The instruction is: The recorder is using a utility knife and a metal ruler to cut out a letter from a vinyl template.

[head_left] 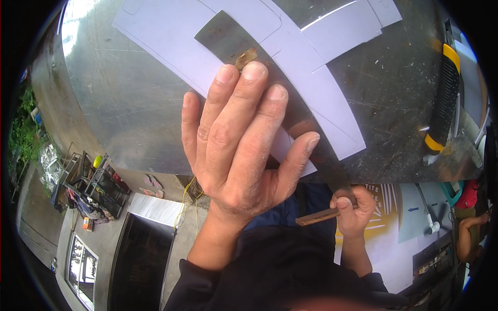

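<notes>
Left hand open, fingers a bit apart, over a dark metal square, white sheets under it, right hand pinching its corner

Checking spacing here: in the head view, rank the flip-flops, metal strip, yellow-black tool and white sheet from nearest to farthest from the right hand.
1. Metal strip: its lower end is in the right hand.
2. White sheet: on the table, just ahead.
3. Yellow-black tool: on the table's right side.
4. Flip-flops: on the ground, far left.
</notes>
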Motion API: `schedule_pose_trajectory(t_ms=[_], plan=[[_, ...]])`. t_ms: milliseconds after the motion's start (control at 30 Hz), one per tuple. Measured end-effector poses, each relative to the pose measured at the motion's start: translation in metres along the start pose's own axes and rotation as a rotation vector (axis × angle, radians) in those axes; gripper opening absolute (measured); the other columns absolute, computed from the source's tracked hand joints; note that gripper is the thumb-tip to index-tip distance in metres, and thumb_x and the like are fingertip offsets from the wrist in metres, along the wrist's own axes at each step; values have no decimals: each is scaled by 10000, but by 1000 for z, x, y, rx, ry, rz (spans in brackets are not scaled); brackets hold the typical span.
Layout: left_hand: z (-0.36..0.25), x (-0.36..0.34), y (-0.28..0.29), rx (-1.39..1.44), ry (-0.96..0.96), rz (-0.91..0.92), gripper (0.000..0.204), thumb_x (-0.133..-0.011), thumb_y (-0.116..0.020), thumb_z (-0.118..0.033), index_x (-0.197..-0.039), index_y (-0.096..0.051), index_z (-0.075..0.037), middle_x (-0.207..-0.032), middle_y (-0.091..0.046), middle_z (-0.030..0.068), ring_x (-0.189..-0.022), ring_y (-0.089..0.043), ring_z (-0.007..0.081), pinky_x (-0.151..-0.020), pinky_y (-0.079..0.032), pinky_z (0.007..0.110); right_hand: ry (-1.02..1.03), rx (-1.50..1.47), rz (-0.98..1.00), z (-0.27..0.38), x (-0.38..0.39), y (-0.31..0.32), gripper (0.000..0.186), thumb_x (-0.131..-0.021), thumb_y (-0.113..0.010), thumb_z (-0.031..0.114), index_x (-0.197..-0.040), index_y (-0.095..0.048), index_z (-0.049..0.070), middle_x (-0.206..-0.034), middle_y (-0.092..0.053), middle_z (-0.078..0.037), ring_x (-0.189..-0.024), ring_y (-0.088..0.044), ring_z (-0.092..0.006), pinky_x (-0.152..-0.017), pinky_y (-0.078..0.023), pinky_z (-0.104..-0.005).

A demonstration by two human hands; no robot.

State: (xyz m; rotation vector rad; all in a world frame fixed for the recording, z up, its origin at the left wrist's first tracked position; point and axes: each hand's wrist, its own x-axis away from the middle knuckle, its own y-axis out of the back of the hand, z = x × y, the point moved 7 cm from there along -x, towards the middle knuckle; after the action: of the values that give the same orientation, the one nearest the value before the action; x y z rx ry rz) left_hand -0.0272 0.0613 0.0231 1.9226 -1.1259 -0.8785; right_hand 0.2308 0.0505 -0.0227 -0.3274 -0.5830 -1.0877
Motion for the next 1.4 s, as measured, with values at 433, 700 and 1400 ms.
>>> schedule_pose_trajectory(t_ms=[433,700,1400], plan=[[-3,-2,1,3,2,24,505,-809,-820,-282,-1230,-676,-43,-1373,-614,191,-1351,-526,380,-1176,-311,521,-41,14,-15,-3,2,4,224,-897,-780,187,-842,-679,-5,-673,-666,-33,-606,-592,-71,-571,-455,-222],[-5,-3,1,-19,-1,50,494,-811,-820,-279,-1229,-677,-58,-1384,-599,179,-1359,-510,364,-1160,-330,520,-30,4,-21,-4,1,5,231,-889,-789,187,-843,-687,-15,-681,-664,-32,-612,-582,-69,-574,-451,-225],[-2,-2,0,-12,-1,34,495,-807,-821,-275,-1228,-671,-64,-1391,-599,179,-1360,-509,360,-1162,-317,521,-67,-2,-40,-10,0,6,228,-873,-800,193,-852,-701,-11,-686,-675,-40,-620,-611,-89,-585,-467,-237]])
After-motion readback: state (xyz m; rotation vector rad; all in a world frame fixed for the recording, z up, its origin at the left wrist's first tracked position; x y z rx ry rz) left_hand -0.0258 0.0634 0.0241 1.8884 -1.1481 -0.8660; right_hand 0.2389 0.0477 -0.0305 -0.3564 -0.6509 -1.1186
